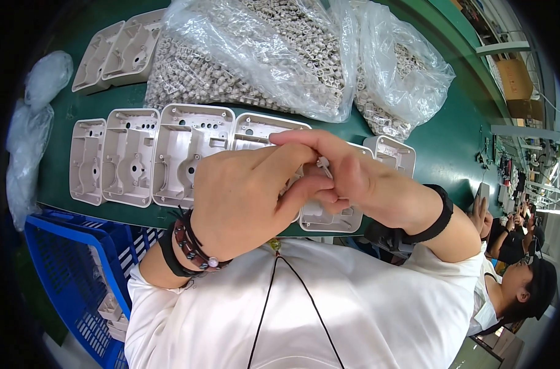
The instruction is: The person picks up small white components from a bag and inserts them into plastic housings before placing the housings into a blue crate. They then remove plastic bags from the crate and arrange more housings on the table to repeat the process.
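Close together over the row of housings, my two hands meet in front of my chest. My left hand pinches a small whitish plastic part between thumb and forefinger. Beside it my right hand is curled, its thumb bent near the part and one finger reaching past the left fingertips. What lies inside the right fingers is hidden. Beneath the hands stand several off-white plastic housings, open side up, with ribs, posts and round holes. The hands cover the middle ones in part.
Large clear bags of small whitish parts lie at the back, with another bag to their right. Two more housings sit far left. A blue crate stands near left by the green table. Another person is at right.
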Demonstrator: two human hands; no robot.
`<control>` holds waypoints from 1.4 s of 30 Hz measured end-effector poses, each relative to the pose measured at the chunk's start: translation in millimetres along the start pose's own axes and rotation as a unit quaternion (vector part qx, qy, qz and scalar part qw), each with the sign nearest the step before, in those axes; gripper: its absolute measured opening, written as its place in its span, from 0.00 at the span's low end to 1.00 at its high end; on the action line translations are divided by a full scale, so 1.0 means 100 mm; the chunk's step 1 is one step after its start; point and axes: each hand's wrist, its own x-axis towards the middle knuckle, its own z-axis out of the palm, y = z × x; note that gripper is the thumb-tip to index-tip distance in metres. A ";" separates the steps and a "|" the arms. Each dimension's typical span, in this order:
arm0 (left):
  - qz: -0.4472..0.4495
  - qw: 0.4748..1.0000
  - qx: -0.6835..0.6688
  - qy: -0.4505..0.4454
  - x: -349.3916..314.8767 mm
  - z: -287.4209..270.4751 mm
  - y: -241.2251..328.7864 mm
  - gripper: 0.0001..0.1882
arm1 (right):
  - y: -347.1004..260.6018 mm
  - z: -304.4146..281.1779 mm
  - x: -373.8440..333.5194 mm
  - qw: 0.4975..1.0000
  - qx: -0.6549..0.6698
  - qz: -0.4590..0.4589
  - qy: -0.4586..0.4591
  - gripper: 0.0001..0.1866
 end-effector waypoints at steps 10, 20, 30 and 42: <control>-0.101 0.966 -0.235 0.024 -0.14 -0.17 -0.07 0.07 | -0.01 0.10 0.12 0.919 -0.284 -0.248 0.117 0.31; -0.124 0.952 -0.272 -0.064 -0.34 -0.43 -0.28 0.09 | -0.26 0.02 0.37 0.666 -0.628 -0.401 0.044 0.10; -0.102 0.988 0.091 -0.067 -0.42 -0.41 -0.47 0.11 | -0.03 -0.33 0.82 0.640 -0.726 -0.251 0.010 0.05; -0.109 0.987 0.081 -0.090 -0.38 -0.44 -0.48 0.11 | 0.03 -0.39 0.97 0.691 -0.673 -0.264 -0.024 0.07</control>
